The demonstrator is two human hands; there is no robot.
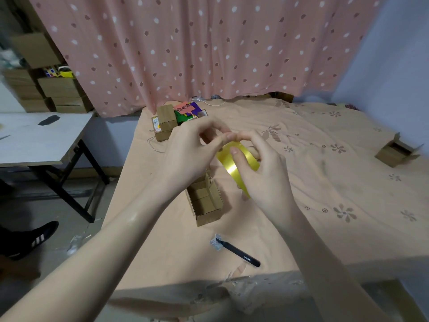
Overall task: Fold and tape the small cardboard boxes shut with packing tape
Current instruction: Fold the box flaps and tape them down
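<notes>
Head view: both hands' grip holds the yellow tape roll [234, 163] above an open box [205, 203], mid-bed.

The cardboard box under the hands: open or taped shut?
Open. The cardboard box shows its bare inside, top flaps unfolded, with no tape across it.

A pink paper note [185, 109] bears handwritten "待处理"; other print is illegible

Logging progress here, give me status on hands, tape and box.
Both hands on yellow tape roll, left hand pinching its top edge, right hand gripping it. Open box below, untaped. Nothing in the way.
</notes>
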